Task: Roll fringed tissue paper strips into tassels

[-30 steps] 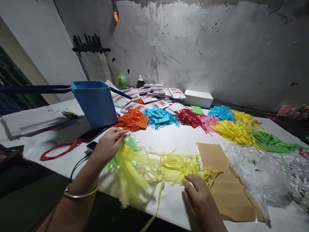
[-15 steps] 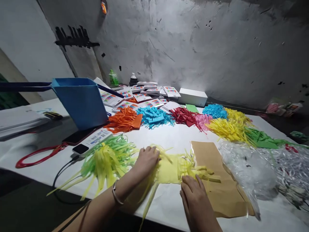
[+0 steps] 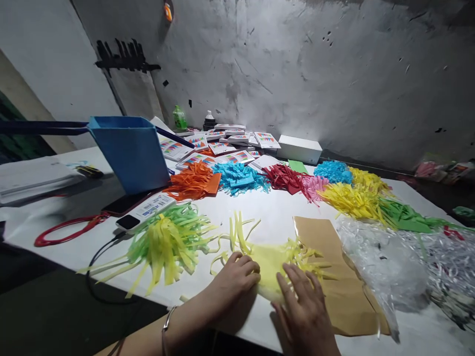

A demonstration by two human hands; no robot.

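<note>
A sheet of yellow tissue paper (image 3: 267, 257) with fringed ends lies flat on the white tabletop before me. My left hand (image 3: 237, 278) is closed, its curled fingers at the sheet's left near edge. Opposite it, my right hand (image 3: 306, 304) rests with fingers stretched out over the sheet's right part, close to the fringe. Loose strips fan out beyond my left knuckles. To the left lies a yellow and green tissue tassel (image 3: 166, 242). Brown kraft paper (image 3: 345, 291) sits under the right-hand fringe.
A blue bin (image 3: 129, 153) stands at left beside a phone and a white device (image 3: 146, 212) with a cable. Behind are orange tassels (image 3: 195, 183), blue tassels (image 3: 241, 178), red tassels (image 3: 284, 178) and printed packs (image 3: 230, 143). Clear plastic (image 3: 382, 262) lies at right.
My left hand has moved down toward me, to the sheet's near edge. My right hand's fingers have spread onto the paper. The left fringe strips now lie farther up, beyond my hand.
</note>
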